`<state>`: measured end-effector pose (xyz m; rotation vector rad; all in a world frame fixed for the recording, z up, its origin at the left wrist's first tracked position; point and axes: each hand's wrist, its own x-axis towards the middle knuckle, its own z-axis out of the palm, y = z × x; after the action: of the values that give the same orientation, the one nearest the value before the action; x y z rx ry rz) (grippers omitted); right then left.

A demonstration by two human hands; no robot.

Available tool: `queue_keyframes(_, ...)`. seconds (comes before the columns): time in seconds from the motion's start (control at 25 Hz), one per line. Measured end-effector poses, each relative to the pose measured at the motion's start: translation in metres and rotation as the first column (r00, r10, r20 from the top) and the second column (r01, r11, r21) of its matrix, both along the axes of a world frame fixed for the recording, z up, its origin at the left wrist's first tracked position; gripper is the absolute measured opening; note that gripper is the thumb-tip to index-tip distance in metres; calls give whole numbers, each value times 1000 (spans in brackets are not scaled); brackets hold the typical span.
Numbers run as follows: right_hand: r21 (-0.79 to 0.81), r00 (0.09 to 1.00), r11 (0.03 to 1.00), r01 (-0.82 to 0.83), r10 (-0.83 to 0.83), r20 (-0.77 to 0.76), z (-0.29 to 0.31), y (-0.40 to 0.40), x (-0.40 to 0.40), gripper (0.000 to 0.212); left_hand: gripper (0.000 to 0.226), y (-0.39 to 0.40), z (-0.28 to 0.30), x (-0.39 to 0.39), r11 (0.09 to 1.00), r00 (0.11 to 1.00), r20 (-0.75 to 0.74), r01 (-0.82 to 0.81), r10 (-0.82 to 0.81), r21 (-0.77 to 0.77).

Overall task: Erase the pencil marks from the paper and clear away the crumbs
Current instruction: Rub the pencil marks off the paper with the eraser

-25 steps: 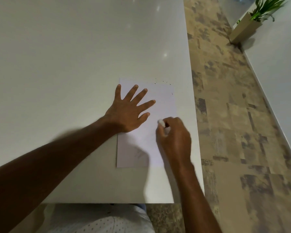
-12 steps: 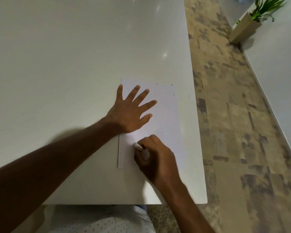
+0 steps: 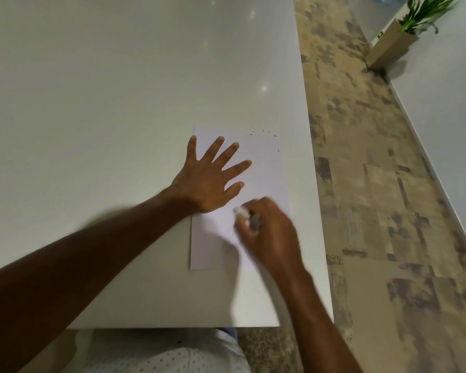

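A white sheet of paper [image 3: 264,168] lies near the right edge of the pale table [image 3: 119,90]. My left hand [image 3: 207,181] lies flat on its left half, fingers spread and straight. My right hand [image 3: 267,230], motion-blurred, grips a small white eraser [image 3: 239,211] with curled fingers over the sheet's middle right. Faint pencil marks [image 3: 226,249] show on the lower part of the paper in the hand's shadow. Several dark crumbs [image 3: 264,131] sit along the sheet's far edge.
The table's right edge [image 3: 314,170] runs close to the paper, with patterned floor [image 3: 374,197] beyond it. A potted plant in a tall beige planter [image 3: 390,44] stands by the white wall at far right. My lap shows below the table's near edge.
My right hand with the eraser swept from the sheet's right side down to its lower left, then back up toward the middle right. The left hand has stayed flat on the paper.
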<state>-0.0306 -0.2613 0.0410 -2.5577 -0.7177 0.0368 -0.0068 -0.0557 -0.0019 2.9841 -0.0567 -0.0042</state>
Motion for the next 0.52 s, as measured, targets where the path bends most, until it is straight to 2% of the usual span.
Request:
queue_keyframes(0.08,79,970,968,240,-242,19,10,-3,37,12,61,-1,0,0,1000,1000,-4,-3,3,-5)
queue_keyframes(0.12,89,964,961,261,-264,18,11,-2,36,12,61,0,0,0,1000,1000,0,-8,8,-3)
queue_keyframes(0.16,50,974,973,223,-224,14,10,3,22,12,61,0,0,0,1000,1000,4,-11,11,2)
queue_keyframes(0.28,-78,990,987,-139,137,-36,1,11,-39,10,60,-1,-1,0,1000,1000,5,-3,3,1)
queue_keyframes(0.32,-71,987,985,-157,154,-49,3,9,-30,9,60,-1,-2,0,1000,1000,6,-2,2,2)
queue_keyframes(0.44,49,981,981,188,-189,29,12,9,41,15,61,-1,-1,1,1000,1000,-1,-1,1,8)
queue_keyframes(0.52,88,958,957,277,-282,45,11,14,42,17,62,-1,1,1,1000,1000,-6,-9,9,8)
